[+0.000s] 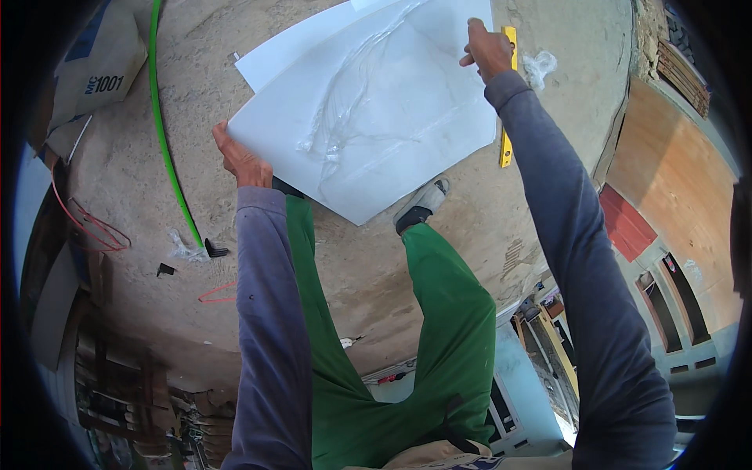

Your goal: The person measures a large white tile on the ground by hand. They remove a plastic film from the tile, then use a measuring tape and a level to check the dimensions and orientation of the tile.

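Observation:
A large white sheet (274, 125), covered partly by wrinkled clear plastic film (345, 129), spreads out in front of my feet. My left hand (243, 157) is closed on the sheet's left corner, fingers at its edge. Up at the right edge of the sheet is my right hand (487, 51), its fingers curled together; whatever they pinch is too small to make out. Under the far left side of this sheet another white sheet (290, 47) shows. A yellow spirit level (506, 149) lies on the ground along the right edge, partly behind my right hand.
A long green strip (160, 125) curves over the concrete floor at left, near a printed sack (98, 74) and red cord (98, 231). Crumpled clear plastic (539, 69) lies right of the level. Wooden boards (666, 172) are at far right. My sandalled foot (423, 205) is beside the sheet's near edge.

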Demonstrator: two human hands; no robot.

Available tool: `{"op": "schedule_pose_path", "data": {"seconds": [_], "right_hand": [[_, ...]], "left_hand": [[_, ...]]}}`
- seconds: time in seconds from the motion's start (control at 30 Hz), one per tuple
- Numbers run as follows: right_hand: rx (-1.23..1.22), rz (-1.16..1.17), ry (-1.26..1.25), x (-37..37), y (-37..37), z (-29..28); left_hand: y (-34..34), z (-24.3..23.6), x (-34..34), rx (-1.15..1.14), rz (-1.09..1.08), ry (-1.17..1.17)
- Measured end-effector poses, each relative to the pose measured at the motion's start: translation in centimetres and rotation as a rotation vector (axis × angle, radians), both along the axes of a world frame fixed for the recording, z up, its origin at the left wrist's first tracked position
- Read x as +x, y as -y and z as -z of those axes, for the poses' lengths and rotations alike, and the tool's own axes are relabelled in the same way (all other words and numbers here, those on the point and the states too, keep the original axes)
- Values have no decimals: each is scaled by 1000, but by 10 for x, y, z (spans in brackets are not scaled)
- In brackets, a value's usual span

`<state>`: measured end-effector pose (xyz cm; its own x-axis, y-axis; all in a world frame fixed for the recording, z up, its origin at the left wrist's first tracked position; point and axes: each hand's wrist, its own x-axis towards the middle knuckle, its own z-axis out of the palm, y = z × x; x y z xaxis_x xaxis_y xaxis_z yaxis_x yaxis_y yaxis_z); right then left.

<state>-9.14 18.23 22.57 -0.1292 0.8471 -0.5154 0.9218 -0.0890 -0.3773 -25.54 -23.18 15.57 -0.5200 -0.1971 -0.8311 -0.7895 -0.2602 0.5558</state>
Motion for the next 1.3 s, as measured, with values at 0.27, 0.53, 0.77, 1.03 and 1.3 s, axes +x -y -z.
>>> {"op": "schedule_pose_path", "data": {"seconds": [0.27, 0.53, 0.77, 1.03, 1.3], "right_hand": [[-173, 263, 332, 271, 124, 24], [-489, 382, 426, 331, 190, 46], [-480, 332, 404, 307, 233, 70], [-500, 547, 204, 328, 258, 131], [-497, 257, 131, 369, 253, 165]], "left_hand": [[-20, 60, -16, 142, 152, 8], [-40, 116, -33, 163, 362, 4], [-37, 152, -50, 135, 342, 70], [-51, 132, -69, 52, 463, 230], [-81, 97, -41, -173, 576, 466]]}}
